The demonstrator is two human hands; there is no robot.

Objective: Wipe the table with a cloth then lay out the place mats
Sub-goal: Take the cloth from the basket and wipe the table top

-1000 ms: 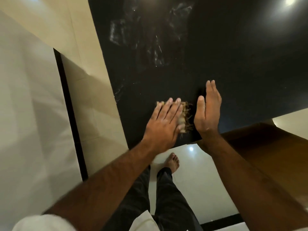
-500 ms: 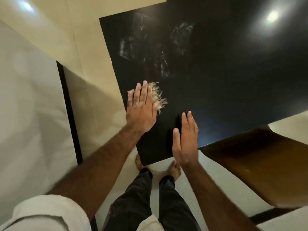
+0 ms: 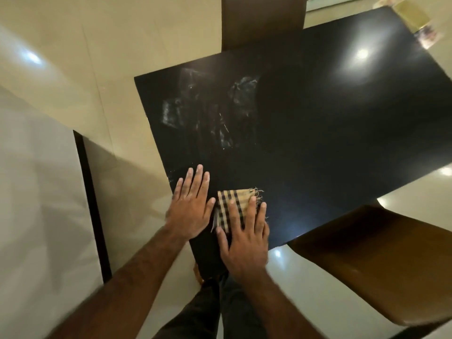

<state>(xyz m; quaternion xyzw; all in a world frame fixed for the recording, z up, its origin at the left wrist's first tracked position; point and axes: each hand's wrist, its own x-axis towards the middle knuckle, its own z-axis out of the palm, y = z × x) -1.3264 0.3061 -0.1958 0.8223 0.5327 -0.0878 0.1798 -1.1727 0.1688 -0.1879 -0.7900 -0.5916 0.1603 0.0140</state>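
Checked cloth (image 3: 233,200) now under right hand (image 3: 244,238), not left hand (image 3: 192,207) — both hands flat

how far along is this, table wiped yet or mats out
Early on. Done: nothing clearly finished. In hand: the right hand presses the checked cloth on the near corner of the table, left hand flat beside it. Left: white smears farther up, then every mat; none is laid.

Desk (image 3: 318,133): black, glossy, smooth, with whitish smears. Cloth (image 3: 234,204): woven, checked tan and dark, frayed fringe. Floor (image 3: 61,57): glossy cream tile. Chair (image 3: 381,260): brown, smooth, slight sheen
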